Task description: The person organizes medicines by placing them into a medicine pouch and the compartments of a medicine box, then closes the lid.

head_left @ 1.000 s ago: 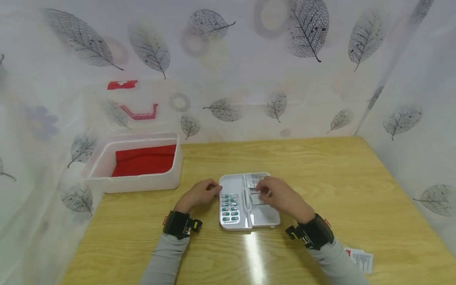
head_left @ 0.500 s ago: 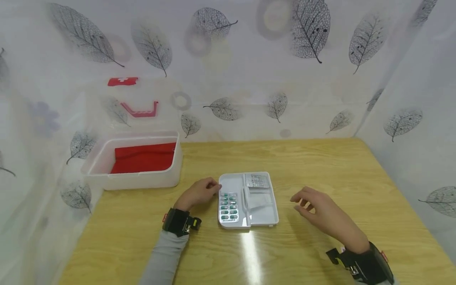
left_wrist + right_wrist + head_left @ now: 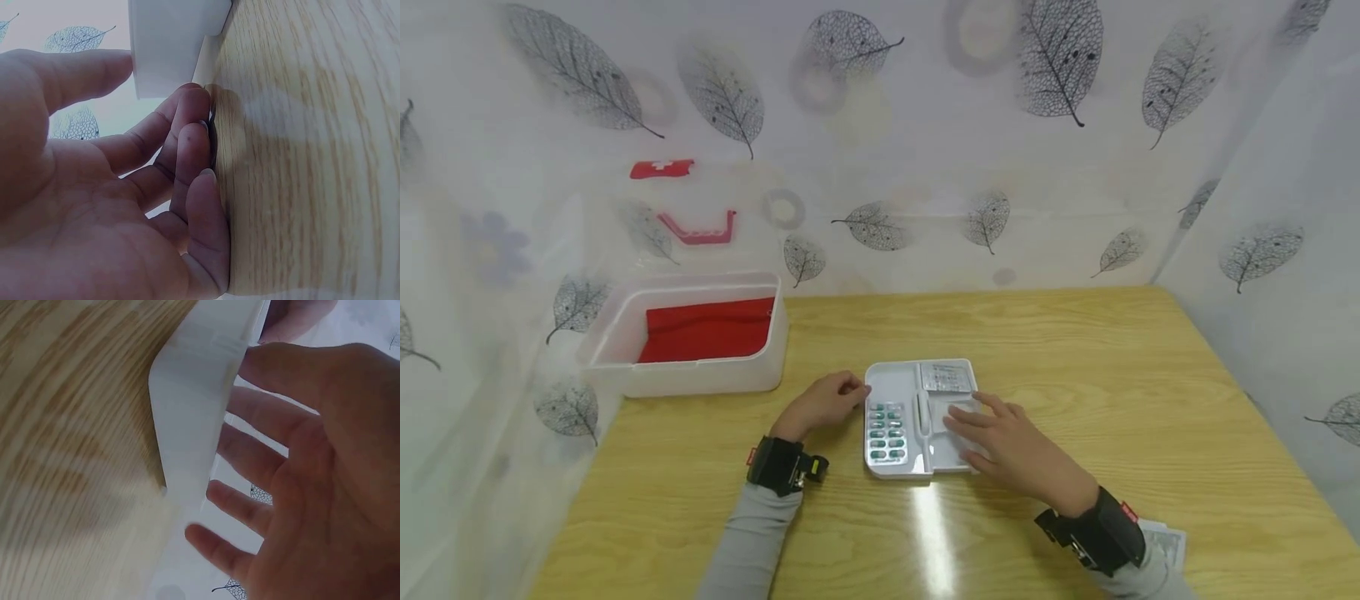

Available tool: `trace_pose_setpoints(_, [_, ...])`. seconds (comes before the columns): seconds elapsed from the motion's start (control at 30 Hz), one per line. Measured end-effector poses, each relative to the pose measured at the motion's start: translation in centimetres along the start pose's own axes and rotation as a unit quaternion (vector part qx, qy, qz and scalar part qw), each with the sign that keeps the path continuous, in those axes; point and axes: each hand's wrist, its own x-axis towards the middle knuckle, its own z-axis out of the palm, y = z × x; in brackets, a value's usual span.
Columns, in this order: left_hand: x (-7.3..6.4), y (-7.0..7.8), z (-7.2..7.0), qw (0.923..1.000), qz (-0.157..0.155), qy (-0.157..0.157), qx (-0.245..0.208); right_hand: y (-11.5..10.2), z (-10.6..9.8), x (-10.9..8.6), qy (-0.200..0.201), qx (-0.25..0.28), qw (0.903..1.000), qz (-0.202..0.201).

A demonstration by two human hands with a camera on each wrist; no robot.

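Note:
A white open case (image 3: 891,380) lies flat on the table. Its left half holds a blister pack of green and white capsules (image 3: 887,433); a silver blister pack (image 3: 946,377) lies at the top of its right half. Below that is a pale flat packet (image 3: 942,414), partly covered by my right hand (image 3: 1026,454). That hand's fingers spread over the case's right side, straight and apart. My left hand (image 3: 827,404) is at the case's left edge, its thumb against the rim and its other fingers curled at the wall's base (image 3: 172,50), pinching the edge.
A translucent bin (image 3: 700,379) with a red cloth (image 3: 707,331) inside stands at the back left. Small printed packets (image 3: 1167,543) lie at the right front, partly behind the right sleeve. A leaf-patterned curtain (image 3: 910,167) hangs behind the wooden table (image 3: 1052,342).
My right hand was pinching inside the case's right half, drew back to the right, then came back over it with fingers spread. The left hand stays at the left edge.

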Motion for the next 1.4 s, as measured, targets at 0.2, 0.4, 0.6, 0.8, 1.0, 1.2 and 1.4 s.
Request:
trace_pose_setpoints(0.2, [0.1,0.3,-0.1,1.0000,0.002,-0.002,0.002,-0.4,0.1,-0.2,-0.001,-0.012,0.9993,0.035])
trace_pose_setpoints(0.4, [0.1,0.2,0.1,1.0000,0.002,-0.001,0.003,-0.8,0.4,0.0,0.013,-0.011,0.9992,0.036])
trace_pose_setpoints(0.6, [0.1,0.0,0.3,1.0000,0.003,-0.002,-0.005,-0.7,0.3,-0.4,-0.006,0.018,0.9984,0.054])
trace_pose_setpoints(0.8, [0.1,-0.1,0.2,1.0000,0.005,0.001,0.000,1.1,-2.1,-3.4,-0.012,0.075,0.9927,0.094])
trace_pose_setpoints(1.0, [0.1,0.1,0.0,1.0000,0.003,0.002,0.007,5.5,-4.7,-9.1,-0.072,0.107,0.9753,0.179])
trace_pose_setpoints(1.2, [-0.1,0.3,-0.1,1.0000,0.000,0.004,0.007,9.8,-5.5,-14.2,-0.171,0.148,0.9404,0.254])
trace_pose_setpoints(1.4, [0.1,0.3,0.2,1.0000,-0.004,0.003,0.005,11.3,-4.4,-16.5,-0.179,0.211,0.9283,0.248])
